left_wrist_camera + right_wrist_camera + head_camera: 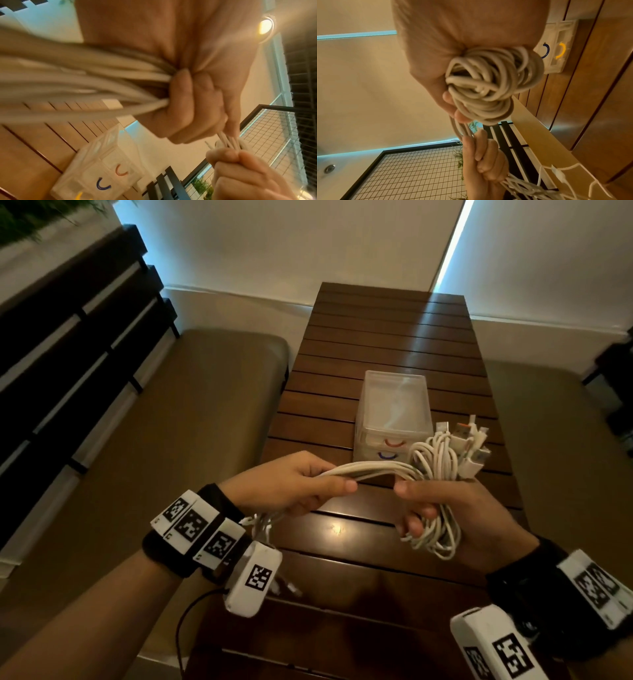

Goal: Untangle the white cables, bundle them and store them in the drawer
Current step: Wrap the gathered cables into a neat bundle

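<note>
The white cables (pixel 435 470), judged light, limp and springy, are held above the slatted table (pixel 376 344), coils clamped in the right hand (pixel 455 518), straight strands gripped in the left hand's (pixel 291 484) curled fingers, and are best grasped mid-coil.

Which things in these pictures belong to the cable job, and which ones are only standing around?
Belong to the job:
- bundle of white cables, its coils gripped by the right hand and its straight strands by the left hand
- small clear plastic drawer unit with coloured handles, drawers closed

Only standing around:
- dark slatted wooden table
- olive cushioned bench
- green plant
</note>
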A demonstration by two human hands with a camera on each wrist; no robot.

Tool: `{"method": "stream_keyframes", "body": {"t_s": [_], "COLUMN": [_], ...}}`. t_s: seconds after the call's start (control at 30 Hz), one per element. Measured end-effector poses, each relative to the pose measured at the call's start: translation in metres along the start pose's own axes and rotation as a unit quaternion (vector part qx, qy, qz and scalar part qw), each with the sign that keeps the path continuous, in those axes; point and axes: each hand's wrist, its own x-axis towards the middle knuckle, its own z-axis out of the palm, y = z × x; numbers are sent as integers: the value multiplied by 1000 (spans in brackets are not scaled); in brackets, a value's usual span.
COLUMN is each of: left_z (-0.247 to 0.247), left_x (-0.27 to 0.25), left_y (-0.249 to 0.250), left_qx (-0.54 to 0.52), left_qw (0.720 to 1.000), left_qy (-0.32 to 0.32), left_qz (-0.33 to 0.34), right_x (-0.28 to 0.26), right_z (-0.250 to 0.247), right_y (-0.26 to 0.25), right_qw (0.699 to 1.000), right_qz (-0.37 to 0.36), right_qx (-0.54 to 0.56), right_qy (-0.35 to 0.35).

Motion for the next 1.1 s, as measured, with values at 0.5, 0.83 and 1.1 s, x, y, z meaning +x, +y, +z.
{"method": "stream_keyframes", "body": {"t_s": [0.5, 0.83, 1.1], "left_z": [50, 65, 59], "left_x": [32, 41, 56], "left_y": [-11, -12, -16], "left_qx": [-80, 30, 135], "left_qw": [959, 960, 938], "left_qy": [263, 274, 316], "left_qz": [64, 38, -49], "right_x": [25, 31, 38], "right_z": [10, 15, 24], "right_y": [21, 17, 12], "right_qw": [992, 997, 998], "right_qz": [-108, -67, -63], "right_qx": [0, 31, 8], "right_qy": [64, -17, -1]}}
